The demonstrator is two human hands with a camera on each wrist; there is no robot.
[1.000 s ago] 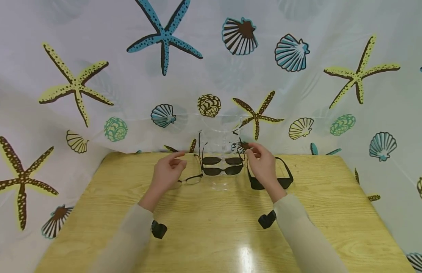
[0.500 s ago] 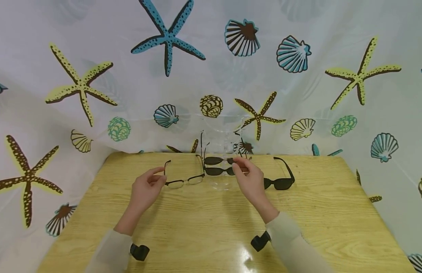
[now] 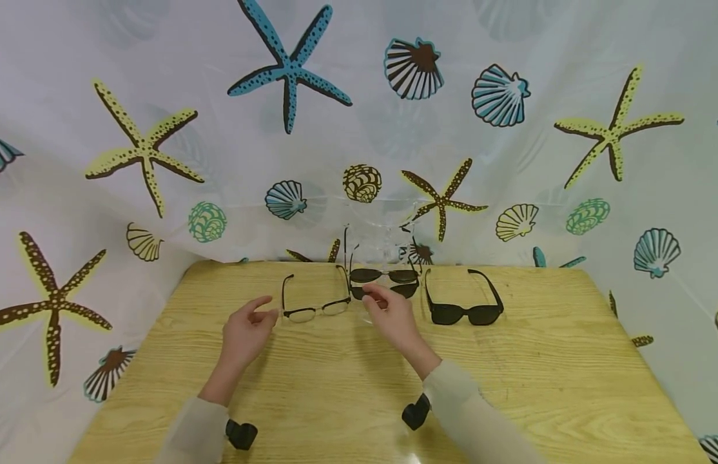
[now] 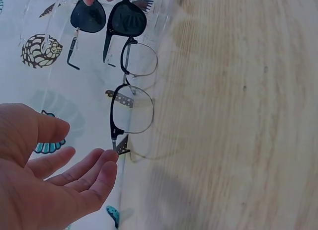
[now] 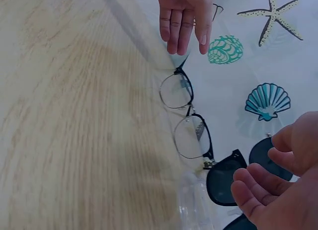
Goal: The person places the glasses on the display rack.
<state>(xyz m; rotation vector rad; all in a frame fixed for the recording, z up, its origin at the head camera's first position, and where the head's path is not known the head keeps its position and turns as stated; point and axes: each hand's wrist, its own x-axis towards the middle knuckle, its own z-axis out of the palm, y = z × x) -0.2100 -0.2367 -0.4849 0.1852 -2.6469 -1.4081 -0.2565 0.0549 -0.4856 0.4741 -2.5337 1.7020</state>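
My left hand (image 3: 249, 332) hovers just left of a pair of clear eyeglasses (image 3: 301, 315) with dark browline rims, fingers relaxed and holding nothing. In the left wrist view its fingertips (image 4: 107, 173) come close to one hinge; whether they touch, I cannot tell. My right hand (image 3: 395, 322) is in front of a clear display stand (image 3: 388, 240), its fingers loosely bent. Two pairs of sunglasses sit on the stand, an upper thin-framed pair (image 3: 365, 276) and a lower dark pair (image 3: 407, 289), partly hidden behind the right fingers. Contact with them is unclear.
Black thick-framed sunglasses (image 3: 483, 315) lie with temples unfolded on the wooden table (image 3: 359, 399), right of the stand. A white curtain (image 3: 336, 142) printed with starfish and shells surrounds the table's back and sides. Each wrist carries a small black camera (image 3: 416, 412).
My left hand has drawn back leftward and nearer, away from the clear eyeglasses. From above the black sunglasses, my right hand has moved left to the stand's front. The glasses stay put.
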